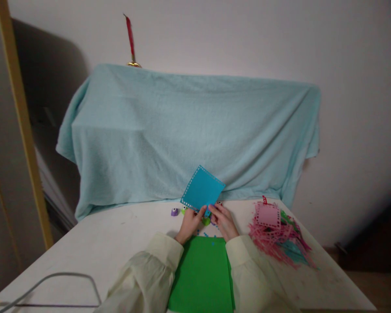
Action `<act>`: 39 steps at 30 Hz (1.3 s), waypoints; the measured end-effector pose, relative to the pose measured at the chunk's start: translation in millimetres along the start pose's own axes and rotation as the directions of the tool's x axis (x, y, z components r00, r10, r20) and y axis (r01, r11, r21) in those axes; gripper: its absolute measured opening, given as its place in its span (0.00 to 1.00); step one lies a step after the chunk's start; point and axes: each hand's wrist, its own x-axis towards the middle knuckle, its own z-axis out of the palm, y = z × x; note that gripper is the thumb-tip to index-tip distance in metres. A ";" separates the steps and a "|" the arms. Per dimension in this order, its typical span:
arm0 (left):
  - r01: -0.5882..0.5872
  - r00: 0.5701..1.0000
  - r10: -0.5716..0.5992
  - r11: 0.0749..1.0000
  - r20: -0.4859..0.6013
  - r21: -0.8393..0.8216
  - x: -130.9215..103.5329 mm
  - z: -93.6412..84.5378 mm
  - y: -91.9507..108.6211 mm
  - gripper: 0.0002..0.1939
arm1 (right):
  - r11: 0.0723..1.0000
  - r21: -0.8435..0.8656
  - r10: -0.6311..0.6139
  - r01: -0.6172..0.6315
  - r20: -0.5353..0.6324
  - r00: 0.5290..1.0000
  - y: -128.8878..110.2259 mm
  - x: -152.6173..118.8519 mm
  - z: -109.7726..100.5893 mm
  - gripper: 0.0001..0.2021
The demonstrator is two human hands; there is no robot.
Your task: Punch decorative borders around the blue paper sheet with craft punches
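A square sheet of blue paper is held up, tilted with one corner upward; small punched holes run along its edges. My left hand pinches its lower edge between thumb and fingers. My right hand is closed by the lower corner, around a small blue part that I cannot make out clearly. Beneath the hands is a small green thing, partly hidden. A purple craft punch with an eye and a green one stand left of the hands. Blue paper bits lie below.
A stack of green paper lies between my forearms. On the right is a heap of pink paper strips with a punched pink sheet on top. A light blue cloth hangs behind the white table. A bent grey rod is at front left.
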 end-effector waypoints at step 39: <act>0.035 0.999 -0.035 0.999 -0.024 -0.001 -0.2 2.3 -3.0 0.22 | 1.000 0.023 -0.010 0.010 -0.015 1.000 1.7 1.0 -0.6 0.14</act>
